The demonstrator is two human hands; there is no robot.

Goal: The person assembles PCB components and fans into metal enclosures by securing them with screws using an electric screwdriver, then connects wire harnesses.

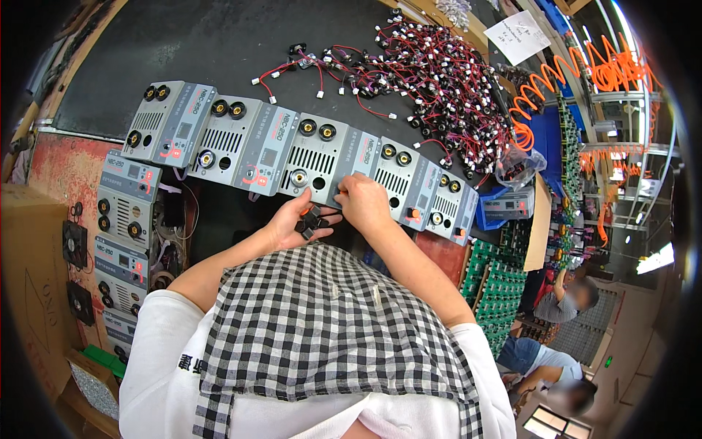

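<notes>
A row of grey front panels with vent slots and round black sockets lies along the near edge of the dark table. My left hand point(289, 222), palm up with fingers curled, holds several small black knobs point(311, 222), with a bit of orange among them. Against the lower right part of the middle panel point(311, 157), my right hand point(363, 203) has its fingers pinched together; what sits in them is hidden. Farther right, the neighbouring panel point(401, 179) carries an orange knob point(414, 214), and so does the end panel point(447, 208).
A heap of red-wired black parts point(446, 88) covers the far right of the table point(183, 44). More panels point(126, 197) stand stacked at left near a cardboard box point(33, 278). Green circuit boards point(493, 285) lie at right, below an orange coiled hose point(523, 110). Two people are beyond.
</notes>
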